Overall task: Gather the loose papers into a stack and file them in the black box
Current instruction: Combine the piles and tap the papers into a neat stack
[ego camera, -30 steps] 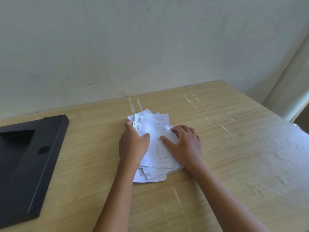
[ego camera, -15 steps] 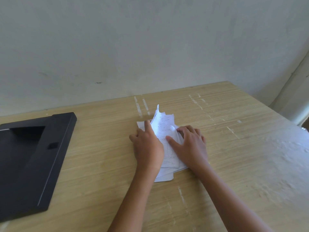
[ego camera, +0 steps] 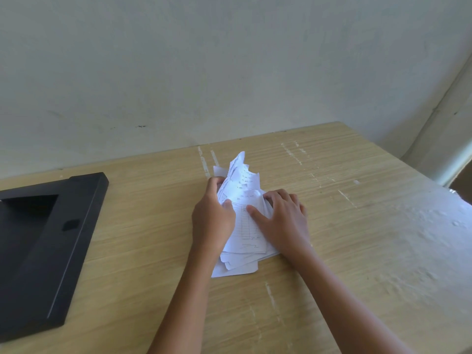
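Papers: thin, white, crumpled, ragged-edged

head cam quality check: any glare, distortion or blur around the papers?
Head view: wide-angle bowing bends the table edge and the wall corner; a washed-out bright patch on the table's right side; soft, even light elsewhere. The papers show print lines but no readable text; the black box keeps crisp edges.

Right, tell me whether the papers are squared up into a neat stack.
Not squared. The papers lie fanned on the table, edges stepped, far ends lifted and crumpled under the left hand; the right hand presses them down.
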The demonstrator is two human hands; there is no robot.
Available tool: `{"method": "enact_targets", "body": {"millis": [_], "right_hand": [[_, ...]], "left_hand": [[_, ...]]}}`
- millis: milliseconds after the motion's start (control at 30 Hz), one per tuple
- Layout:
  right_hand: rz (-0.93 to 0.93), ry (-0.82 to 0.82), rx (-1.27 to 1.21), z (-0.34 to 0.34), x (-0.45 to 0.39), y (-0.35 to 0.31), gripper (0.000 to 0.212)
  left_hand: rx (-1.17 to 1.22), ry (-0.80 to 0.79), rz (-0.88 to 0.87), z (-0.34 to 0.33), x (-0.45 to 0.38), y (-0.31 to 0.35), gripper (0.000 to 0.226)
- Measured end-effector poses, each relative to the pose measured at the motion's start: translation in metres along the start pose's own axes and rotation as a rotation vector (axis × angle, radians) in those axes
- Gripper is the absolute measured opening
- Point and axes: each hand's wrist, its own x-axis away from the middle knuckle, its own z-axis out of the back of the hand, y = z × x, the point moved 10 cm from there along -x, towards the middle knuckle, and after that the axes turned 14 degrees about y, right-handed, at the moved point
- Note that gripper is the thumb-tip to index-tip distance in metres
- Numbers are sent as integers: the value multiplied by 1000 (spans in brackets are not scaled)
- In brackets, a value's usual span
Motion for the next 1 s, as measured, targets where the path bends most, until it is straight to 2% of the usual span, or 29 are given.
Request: {"method": "enact_targets", "body": {"millis": [67, 133, 200, 233, 300, 367, 433, 500, 600, 733, 867, 1000], "right_hand": [[-3, 2, -6, 0, 0, 0, 53], [-43, -11, -31, 1, 0, 3, 57], [-156, -21, -187, 4, -2, 8, 65], [-232, -22, -335, 8, -4, 9, 71], [-287, 0, -646, 21, -15, -3, 78], [-197, 18, -804, 40, -30, -28, 68], [-123, -13, -956, 51, -43, -56, 41], [-89, 5, -1087, 59, -52, -77, 24], [-112, 10, -1132, 52, -54, -91, 24], [-207, 28, -1058, 24, -43, -81, 42], [-219, 38, -1021, 16, -41, -78, 40], [-290, 7, -1082, 7, -39, -71, 43]], "left_hand": [[40, -11, -43, -1, -2, -1, 44], [184, -51, 0, -1, -8, -3, 59], [349, -58, 64, 8, -15, -4, 75], [416, -46, 90, 15, -20, -4, 73], [532, -24, 73, 30, -31, 3, 44], [619, -22, -13, 48, -41, 20, 19], [678, -12, -111, 67, -47, 41, 17], [711, 21, -173, 79, -52, 53, 24], [714, 43, -176, 79, -62, 49, 29], [732, 48, -149, 59, -63, 32, 30], [728, 63, -56, 40, -60, 14, 28], [703, 3, 23, 27, -60, -6, 25]]}}
